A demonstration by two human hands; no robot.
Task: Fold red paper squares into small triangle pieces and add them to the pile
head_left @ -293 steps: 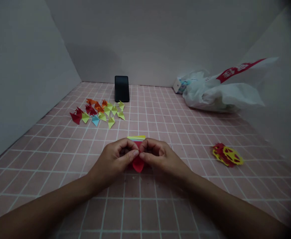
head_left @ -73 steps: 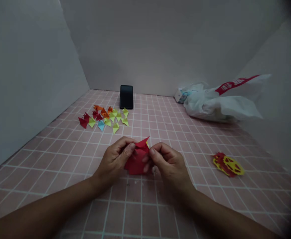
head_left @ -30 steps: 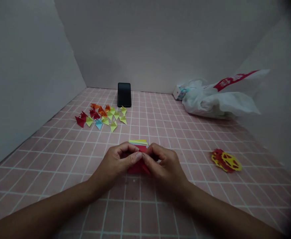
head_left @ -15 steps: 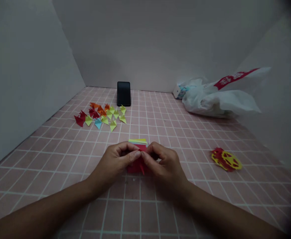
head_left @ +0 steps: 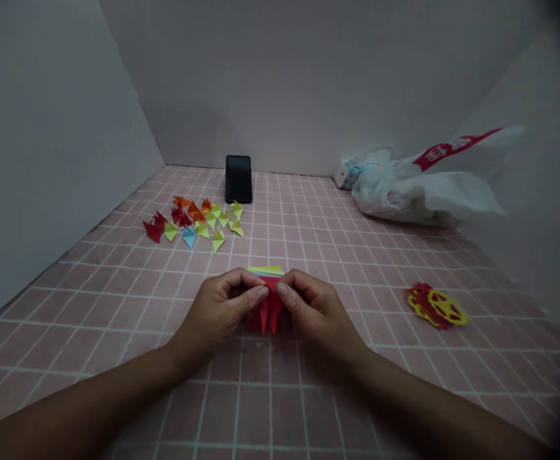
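A piece of folded red paper [head_left: 271, 308] is pinched between both hands, two narrow points hanging down from it. My left hand [head_left: 225, 305] grips its left side with thumb and forefinger. On the right side, my right hand [head_left: 316, 308] pinches it in the same way. Directly behind and below the red piece lies a stack of coloured paper [head_left: 266, 271], with yellow, pale green and blue edges showing at its far side. The hands and the red paper cover the rest of the stack.
Several small folded paper pieces [head_left: 202, 229] lie at the back left. A black phone [head_left: 238, 179] leans behind them. A white plastic bag [head_left: 404, 191] and small box [head_left: 344, 174] stand back right; red and yellow cut-outs [head_left: 445, 308] lie at right.
The fingertips have moved slightly apart. The red paper now shows two separate narrow points hanging down, where one was visible before.
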